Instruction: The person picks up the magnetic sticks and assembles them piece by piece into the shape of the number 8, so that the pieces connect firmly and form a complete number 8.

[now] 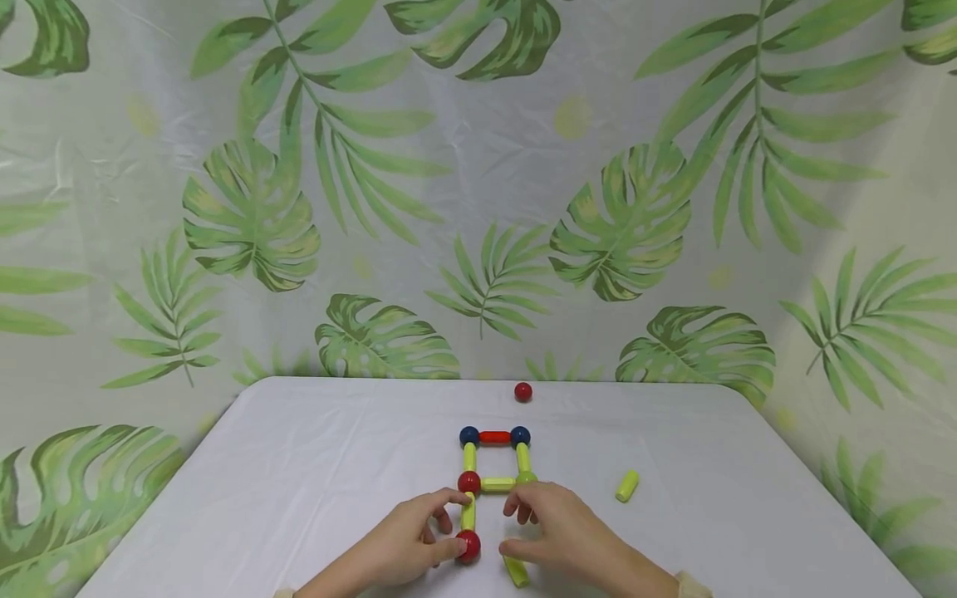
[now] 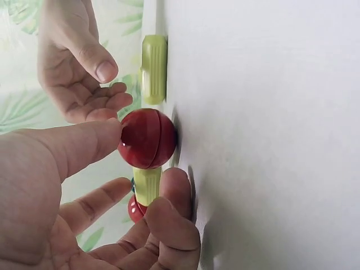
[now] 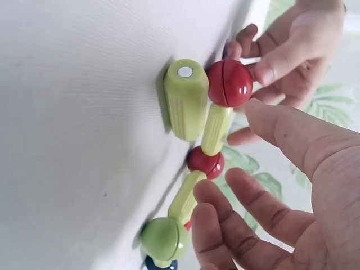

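A flat frame of magnetic sticks and balls lies on the table. Its nearest red ball [image 1: 468, 546] is pinched by my left hand [image 1: 407, 531], the thumb on one side and curled fingertips on the other. That hand's index finger reaches along the yellow-green stick [image 1: 468, 515] to the second red ball [image 1: 468, 482]. My right hand [image 1: 561, 531] hovers with loosely bent fingers and holds nothing, partly covering the green ball [image 3: 165, 238]. Beneath its thumb a loose yellow-green stick [image 1: 516, 571] lies on the cloth, a magnet showing at its end in the right wrist view.
At the frame's far end, two dark blue balls [image 1: 520, 436] flank a red stick [image 1: 494, 438]. One loose red ball [image 1: 523, 391] sits by the table's back edge. Another yellow-green stick [image 1: 627, 486] lies to the right. Leaf-patterned cloth [image 1: 478, 208] hangs behind the white table [image 1: 336, 448].
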A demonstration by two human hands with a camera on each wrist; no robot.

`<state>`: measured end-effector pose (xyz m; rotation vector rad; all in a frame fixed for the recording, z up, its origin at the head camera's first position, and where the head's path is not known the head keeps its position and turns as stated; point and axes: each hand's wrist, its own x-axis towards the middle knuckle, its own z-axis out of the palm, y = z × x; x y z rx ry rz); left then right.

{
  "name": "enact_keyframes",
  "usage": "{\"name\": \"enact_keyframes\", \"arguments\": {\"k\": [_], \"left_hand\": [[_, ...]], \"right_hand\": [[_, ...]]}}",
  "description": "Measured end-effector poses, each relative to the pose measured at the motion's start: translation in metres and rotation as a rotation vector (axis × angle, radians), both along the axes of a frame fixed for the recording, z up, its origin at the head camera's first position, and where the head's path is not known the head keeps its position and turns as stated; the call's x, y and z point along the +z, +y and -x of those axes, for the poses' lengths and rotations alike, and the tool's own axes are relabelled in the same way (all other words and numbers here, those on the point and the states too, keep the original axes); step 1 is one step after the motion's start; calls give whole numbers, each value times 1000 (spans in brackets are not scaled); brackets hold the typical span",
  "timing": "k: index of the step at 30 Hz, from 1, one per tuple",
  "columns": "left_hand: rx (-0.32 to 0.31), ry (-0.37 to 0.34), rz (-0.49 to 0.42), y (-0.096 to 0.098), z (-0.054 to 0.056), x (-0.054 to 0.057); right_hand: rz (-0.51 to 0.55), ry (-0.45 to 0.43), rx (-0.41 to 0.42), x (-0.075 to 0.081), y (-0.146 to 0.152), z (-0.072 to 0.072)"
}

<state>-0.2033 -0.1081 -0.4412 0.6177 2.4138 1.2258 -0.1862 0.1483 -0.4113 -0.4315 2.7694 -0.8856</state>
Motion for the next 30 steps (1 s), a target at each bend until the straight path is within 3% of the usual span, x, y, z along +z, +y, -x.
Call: {"name": "enact_keyframes", "arguments": {"k": [6,15,22,30], "left_hand": [[-10,-11,-8,2,-4,-3],[-15,5,-28,3,-8,-9],[-41,33,-61,3,-11,-10],[-40,49,-64,4,-10,-11]], "right_hand": [[13,-53,-7,-4,5,-3],[60,-106,59,-14,9,-7],[66,-184,0,-22,4,-9],[80,-155,23,-24,7,-9]]}}
